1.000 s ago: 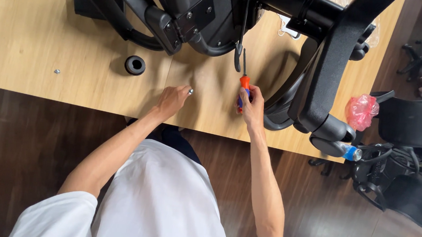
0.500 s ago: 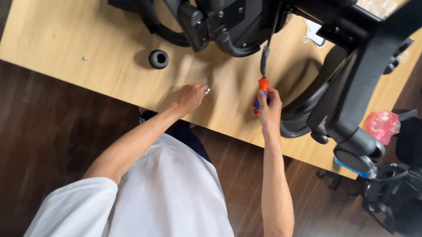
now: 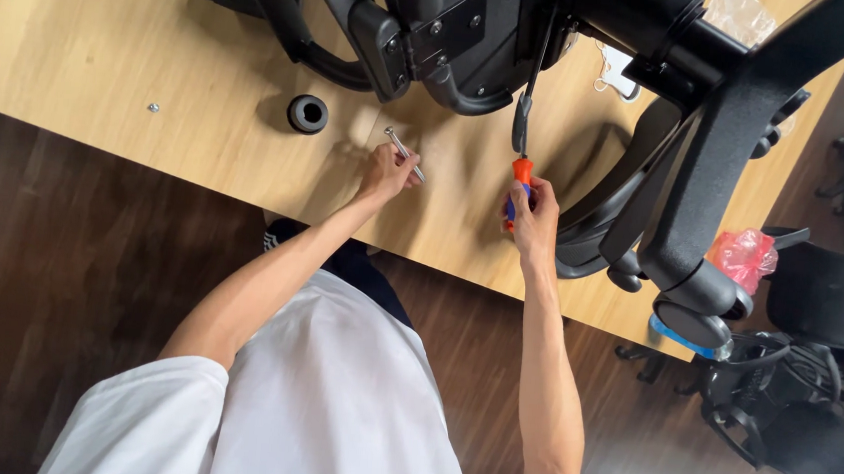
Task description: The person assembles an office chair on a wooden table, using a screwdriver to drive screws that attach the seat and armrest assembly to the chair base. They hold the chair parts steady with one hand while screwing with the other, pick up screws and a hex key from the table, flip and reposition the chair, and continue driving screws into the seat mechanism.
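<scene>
Screwdriver [image 3: 521, 155] clasped in right hand [image 3: 534, 216] grip | left hand [image 3: 387, 172] grip pinching bolt [image 3: 404, 154] | table [image 3: 105, 62]

A small black round cap [image 3: 307, 114] sat near the tabletop's [image 3: 86, 40] front edge, a tiny screw [image 3: 153, 107] well apart toward its left corner. Off the right end, a pink plastic bag [image 3: 744, 256] lay beside black chair parts [image 3: 829, 299].

Chair [image 3: 478, 31] lying on table [image 3: 107, 32]; ring [image 3: 307, 114] left of bolt [image 3: 403, 153]; screwdriver [image 3: 523, 145] right of bolt; screw [image 3: 153, 107] far left.
</scene>
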